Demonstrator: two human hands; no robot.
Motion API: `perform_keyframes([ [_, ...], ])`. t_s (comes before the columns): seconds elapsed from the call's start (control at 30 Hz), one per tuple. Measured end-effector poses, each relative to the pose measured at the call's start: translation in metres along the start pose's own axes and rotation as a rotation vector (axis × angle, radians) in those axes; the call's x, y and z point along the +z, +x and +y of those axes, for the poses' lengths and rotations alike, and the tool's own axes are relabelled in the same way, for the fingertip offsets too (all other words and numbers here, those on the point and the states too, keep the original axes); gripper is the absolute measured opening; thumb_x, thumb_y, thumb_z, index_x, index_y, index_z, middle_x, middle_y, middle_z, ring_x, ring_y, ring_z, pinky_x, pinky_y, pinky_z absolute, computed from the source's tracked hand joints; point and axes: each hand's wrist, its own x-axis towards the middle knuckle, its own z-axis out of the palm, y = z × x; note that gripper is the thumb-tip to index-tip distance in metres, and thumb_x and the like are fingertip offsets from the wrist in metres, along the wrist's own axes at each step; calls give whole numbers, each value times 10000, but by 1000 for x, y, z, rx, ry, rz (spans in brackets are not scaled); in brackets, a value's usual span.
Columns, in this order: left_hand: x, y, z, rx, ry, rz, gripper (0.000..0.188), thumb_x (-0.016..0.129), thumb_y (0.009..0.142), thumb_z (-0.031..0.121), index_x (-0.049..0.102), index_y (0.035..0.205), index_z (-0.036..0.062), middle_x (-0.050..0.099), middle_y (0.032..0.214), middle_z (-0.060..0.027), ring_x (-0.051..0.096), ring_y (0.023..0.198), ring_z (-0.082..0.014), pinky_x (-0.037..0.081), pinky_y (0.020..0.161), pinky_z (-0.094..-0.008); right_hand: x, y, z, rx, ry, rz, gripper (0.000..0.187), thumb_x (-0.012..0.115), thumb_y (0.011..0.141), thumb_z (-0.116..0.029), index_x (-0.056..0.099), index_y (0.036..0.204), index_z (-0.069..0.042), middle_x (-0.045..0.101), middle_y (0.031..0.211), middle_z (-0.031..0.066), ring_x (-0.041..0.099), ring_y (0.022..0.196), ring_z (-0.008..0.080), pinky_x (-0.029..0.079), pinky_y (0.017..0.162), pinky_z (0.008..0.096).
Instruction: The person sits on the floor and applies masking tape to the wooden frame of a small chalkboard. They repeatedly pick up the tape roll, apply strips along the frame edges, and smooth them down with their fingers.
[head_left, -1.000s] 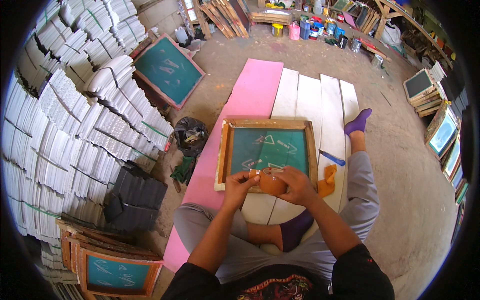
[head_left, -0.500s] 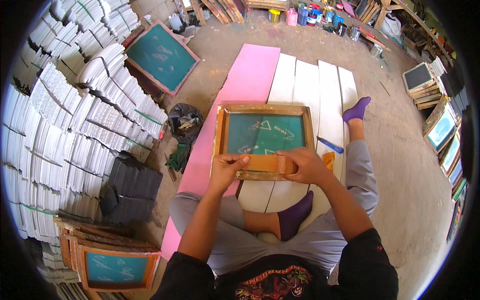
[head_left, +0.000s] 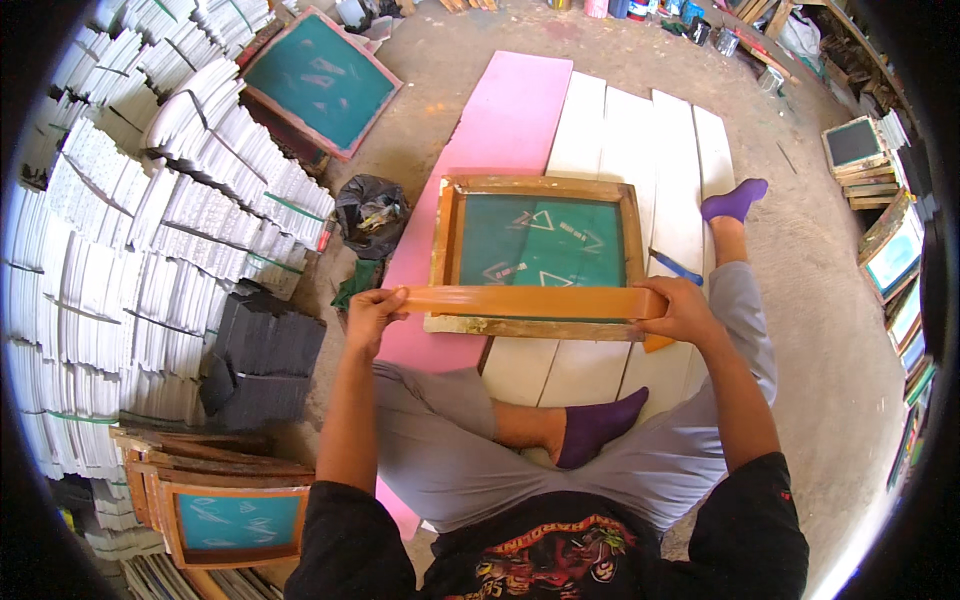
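Observation:
A strip of brown packing tape (head_left: 520, 301) is stretched between my hands, above the near side of a wooden screen-printing frame (head_left: 530, 182) with green mesh (head_left: 490, 245). My left hand (head_left: 374, 318) is closed, pinching the free end of the strip beyond the frame's left edge. My right hand (head_left: 688, 308) is closed around the tape roll near the frame's lower right corner; the fingers hide much of the roll. Whether the strip touches the wood cannot be made out. Beside the frame's right edge lies a blue-handled knife (head_left: 677, 266).
The frame rests on pink (head_left: 500, 115) and white boards (head_left: 578, 125) on the floor. Tall stacks of white sheets (head_left: 120, 260) stand at the left, with a black plastic bag (head_left: 370, 215) beside them. More frames lean at lower left (head_left: 240, 525) and far right (head_left: 893, 245).
My hands have moved apart, drawing a much longer strip off the roll: the left hand went left, the right hand right. The view has shifted slightly.

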Motion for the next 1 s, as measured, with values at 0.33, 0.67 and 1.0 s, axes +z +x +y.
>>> perform_keyframes([
  [0.33,12,12,-34,-49,115,-53,292,824,882,167,731,972,-95,722,826,-98,667,671,-148,582,649,-267,-7,-19,26,9,114,173,637,944,650,-343,709,1161,-43,731,1127,144,710,1021,281,552,891,369],
  [0.67,24,18,-54,-98,256,-97,266,825,877,156,717,898,-86,696,770,-92,660,655,-159,577,629,-281,45,-46,56,194,70,119,678,880,696,-526,706,1176,-79,727,1102,167,695,1042,354,541,919,430],
  [1.0,20,11,-50,-184,336,-280,222,811,881,145,707,811,-38,698,749,-98,658,649,-165,561,665,-300,78,-55,95,462,439,-391,680,903,691,-396,696,1199,7,740,1096,127,685,1043,234,505,946,340],
])
